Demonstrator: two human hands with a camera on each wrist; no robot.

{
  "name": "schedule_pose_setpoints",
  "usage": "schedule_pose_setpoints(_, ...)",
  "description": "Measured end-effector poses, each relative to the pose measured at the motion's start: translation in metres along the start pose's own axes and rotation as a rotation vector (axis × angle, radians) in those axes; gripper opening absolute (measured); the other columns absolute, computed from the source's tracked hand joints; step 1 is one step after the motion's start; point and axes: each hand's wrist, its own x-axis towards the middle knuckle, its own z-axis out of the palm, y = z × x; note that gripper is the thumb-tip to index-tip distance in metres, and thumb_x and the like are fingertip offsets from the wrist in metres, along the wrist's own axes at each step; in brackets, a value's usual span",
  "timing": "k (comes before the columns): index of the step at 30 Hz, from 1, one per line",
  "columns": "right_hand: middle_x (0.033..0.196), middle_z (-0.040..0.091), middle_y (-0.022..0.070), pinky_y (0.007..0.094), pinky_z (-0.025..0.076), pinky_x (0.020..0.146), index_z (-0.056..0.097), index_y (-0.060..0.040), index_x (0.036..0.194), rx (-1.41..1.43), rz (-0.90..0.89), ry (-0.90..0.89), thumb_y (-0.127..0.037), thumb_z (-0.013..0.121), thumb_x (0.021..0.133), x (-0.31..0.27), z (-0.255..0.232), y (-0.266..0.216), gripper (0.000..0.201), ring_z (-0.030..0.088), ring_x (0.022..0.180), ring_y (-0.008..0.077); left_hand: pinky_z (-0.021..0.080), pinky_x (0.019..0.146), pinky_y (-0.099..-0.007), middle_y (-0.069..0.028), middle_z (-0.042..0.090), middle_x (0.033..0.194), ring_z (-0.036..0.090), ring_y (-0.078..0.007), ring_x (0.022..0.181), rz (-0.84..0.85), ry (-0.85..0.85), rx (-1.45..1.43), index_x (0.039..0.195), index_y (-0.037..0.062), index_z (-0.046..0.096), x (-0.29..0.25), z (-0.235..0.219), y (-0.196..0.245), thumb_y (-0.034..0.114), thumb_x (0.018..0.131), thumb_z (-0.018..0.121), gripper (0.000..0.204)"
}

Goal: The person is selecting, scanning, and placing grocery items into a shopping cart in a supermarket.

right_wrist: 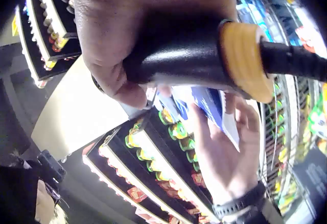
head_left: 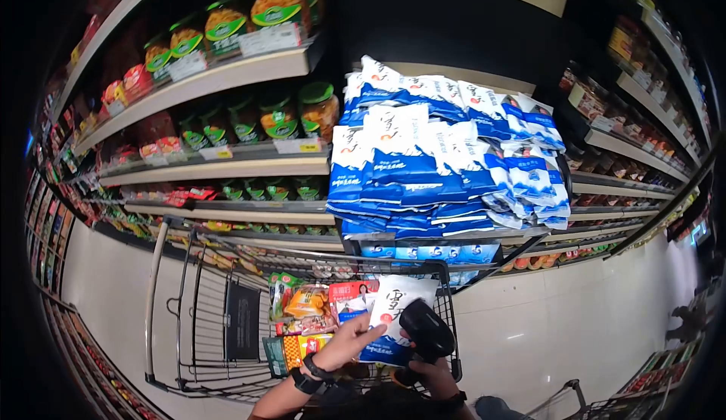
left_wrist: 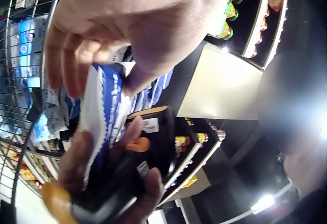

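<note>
A white-and-blue bag (head_left: 395, 299) with dark lettering is held over the cart, close in front of the body. My left hand (head_left: 344, 346) pinches it, thumb on one face and fingers on the other, as the left wrist view shows. In my right hand (head_left: 439, 378) is a black barcode scanner (head_left: 428, 331) with orange trim, gripped round its handle (right_wrist: 179, 55). The scanner's head overlaps the right side of the bag in the head view. Fingers (left_wrist: 79, 155) of the right hand show beside the bag's lower part in the left wrist view.
Below the hands stands a wire shopping cart (head_left: 198, 306) with several packets, among them a red-and-white pack (head_left: 349, 293). A stand ahead is piled with similar white-and-blue bags (head_left: 401, 163). Shelves of green-lidded jars (head_left: 280, 117) line the left; more stocked shelves (head_left: 643, 144) stand right.
</note>
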Motion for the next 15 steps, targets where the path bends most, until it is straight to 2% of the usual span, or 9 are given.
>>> schedule_pose_setpoints(2, 0.117, 0.051, 0.0021, 0.0279, 0.041, 0.085, 0.043, -0.0072, 0.129, -0.194, 0.013, -0.020, -0.004, 0.066, 0.072, 0.001, -0.021, -0.006, 0.062, 0.049, 0.099, 0.0123, 0.034, 0.057, -0.0171, 0.0068, 0.047, 0.064, 0.044, -0.0017, 0.065, -0.112, -0.021, -0.059, 0.084, 0.0019, 0.057, -0.008, 0.012, 0.023, 0.021, 0.088, 0.060, 0.019)
schedule_pose_setpoints(3, 0.123, 0.050, 0.0041, 0.0275, 0.040, 0.088, 0.044, -0.0073, 0.129, -0.198, 0.059, -0.043, -0.003, 0.066, 0.071, 0.006, -0.033, -0.005, 0.062, 0.048, 0.104, 0.0130, 0.034, 0.050, -0.0159, 0.0060, 0.055, 0.072, 0.045, 0.0005, 0.061, -0.029, -0.067, 0.021, 0.099, 0.0031, 0.060, 0.001, 0.006, 0.003, 0.017, 0.089, 0.058, 0.018)
schedule_pose_setpoints(6, 0.124, 0.049, 0.0069, 0.0287, 0.038, 0.092, 0.042, -0.0061, 0.130, -0.083, -0.031, -0.077, -0.004, 0.066, 0.069, 0.008, -0.028, -0.026, 0.065, 0.046, 0.112, 0.0162, 0.034, 0.052, -0.0157, 0.0073, 0.055, 0.071, 0.045, 0.0009, 0.061, 0.124, -0.027, -0.075, 0.100, 0.0031, 0.060, 0.010, 0.006, 0.029, 0.015, 0.089, 0.057, 0.017)
schedule_pose_setpoints(7, 0.128, 0.047, 0.0100, 0.0360, 0.038, 0.096, 0.041, -0.0040, 0.129, 0.050, -0.119, -0.149, -0.004, 0.064, 0.069, 0.011, -0.033, -0.021, 0.064, 0.044, 0.118, 0.0221, 0.036, 0.056, -0.0161, 0.0070, 0.057, 0.074, 0.046, 0.0010, 0.064, 0.134, -0.008, -0.111, 0.104, 0.0025, 0.060, 0.007, 0.003, 0.057, 0.015, 0.089, 0.058, 0.020)
schedule_pose_setpoints(8, 0.128, 0.047, 0.0100, 0.0360, 0.038, 0.096, 0.041, -0.0040, 0.129, 0.050, -0.117, -0.151, -0.004, 0.064, 0.069, 0.013, -0.031, -0.023, 0.064, 0.044, 0.118, 0.0221, 0.040, 0.062, -0.0170, 0.0036, 0.060, 0.081, 0.051, -0.0006, 0.070, 0.054, -0.037, -0.244, 0.108, 0.0007, 0.059, 0.008, -0.006, 0.070, 0.014, 0.088, 0.058, 0.023)
schedule_pose_setpoints(9, 0.132, 0.042, 0.0124, 0.0445, 0.038, 0.095, 0.039, -0.0037, 0.130, 0.156, -0.190, -0.173, -0.010, 0.066, 0.067, 0.015, -0.026, -0.026, 0.069, 0.041, 0.121, 0.0270, 0.044, 0.068, -0.0184, -0.0013, 0.063, 0.090, 0.055, -0.0032, 0.077, 0.100, -0.002, -0.332, 0.112, -0.0014, 0.056, 0.014, -0.009, 0.078, 0.014, 0.088, 0.058, 0.028)
schedule_pose_setpoints(10, 0.136, 0.038, 0.0147, 0.0531, 0.039, 0.094, 0.037, -0.0033, 0.132, 0.262, -0.263, -0.194, -0.017, 0.067, 0.065, 0.017, -0.024, -0.028, 0.074, 0.039, 0.124, 0.0320, 0.038, 0.063, -0.0151, 0.0050, 0.059, 0.083, 0.047, 0.0008, 0.071, 0.170, 0.027, -0.233, 0.113, -0.0012, 0.056, 0.021, -0.018, 0.089, 0.012, 0.089, 0.057, 0.028)
schedule_pose_setpoints(12, 0.136, 0.037, 0.0153, 0.0503, 0.041, 0.093, 0.034, -0.0042, 0.134, 0.204, -0.225, -0.127, -0.025, 0.068, 0.062, 0.013, -0.035, -0.023, 0.082, 0.038, 0.125, 0.0325, 0.040, 0.064, -0.0144, 0.0030, 0.061, 0.090, 0.049, 0.0009, 0.074, 0.287, 0.023, -0.234, 0.116, -0.0023, 0.053, 0.033, -0.018, 0.133, 0.010, 0.088, 0.057, 0.031)
schedule_pose_setpoints(15, 0.134, 0.039, 0.0164, 0.0455, 0.042, 0.093, 0.033, -0.0048, 0.134, 0.174, -0.155, -0.076, -0.029, 0.068, 0.062, 0.007, -0.045, -0.020, 0.084, 0.041, 0.123, 0.0319, 0.040, 0.067, -0.0150, 0.0017, 0.060, 0.097, 0.050, 0.0003, 0.078, 0.428, 0.035, -0.224, 0.118, -0.0022, 0.052, 0.054, -0.013, 0.163, 0.010, 0.088, 0.057, 0.033)
